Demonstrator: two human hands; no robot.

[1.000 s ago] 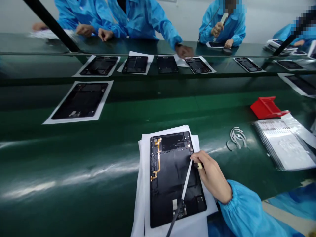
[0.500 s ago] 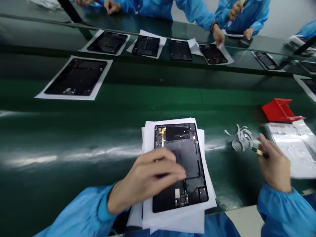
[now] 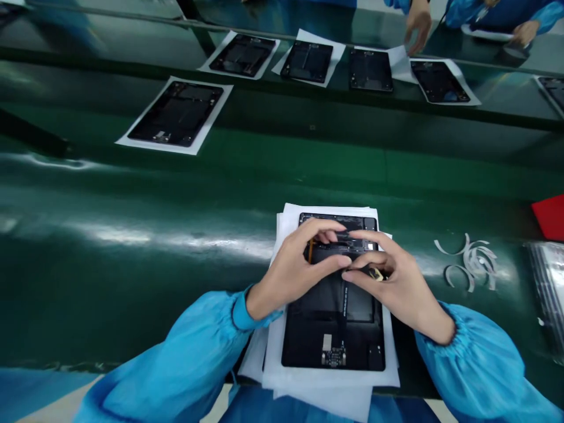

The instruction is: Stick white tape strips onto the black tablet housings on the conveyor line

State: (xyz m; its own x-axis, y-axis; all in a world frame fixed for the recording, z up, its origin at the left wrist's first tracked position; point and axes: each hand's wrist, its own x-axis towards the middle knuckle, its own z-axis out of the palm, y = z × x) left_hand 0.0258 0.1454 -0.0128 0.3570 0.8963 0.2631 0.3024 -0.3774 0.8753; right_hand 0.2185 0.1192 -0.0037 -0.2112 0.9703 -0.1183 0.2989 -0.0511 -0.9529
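An opened black tablet shell (image 3: 308, 335) lies on white sheets in front of me. A dark ribbon cable (image 3: 345, 305) with small white print runs up it from the small circuit board (image 3: 333, 356) at its lower end. My left hand (image 3: 299, 258) hovers over the upper part, thumb and index finger apart, nothing visible between them. Opposite it, my right hand (image 3: 396, 279) is closed, holding a small black-and-cream object (image 3: 376, 274) of unclear kind. Its thumb and finger pinch near the cable's top end, where the contact is hidden.
Pale curled strips (image 3: 478, 261) lie to the right, with clear plastic packs (image 3: 544, 288) and a red bin (image 3: 550, 217) beyond. Another tablet shell (image 3: 176, 114) on paper sits at left. Several more line the raised shelf (image 3: 317, 103), where a co-worker's hand (image 3: 418, 26) reaches.
My right hand has moved left from beside the strips to over the tablet shell, carrying the small object. My left hand has moved up the shell. The view has shifted right.
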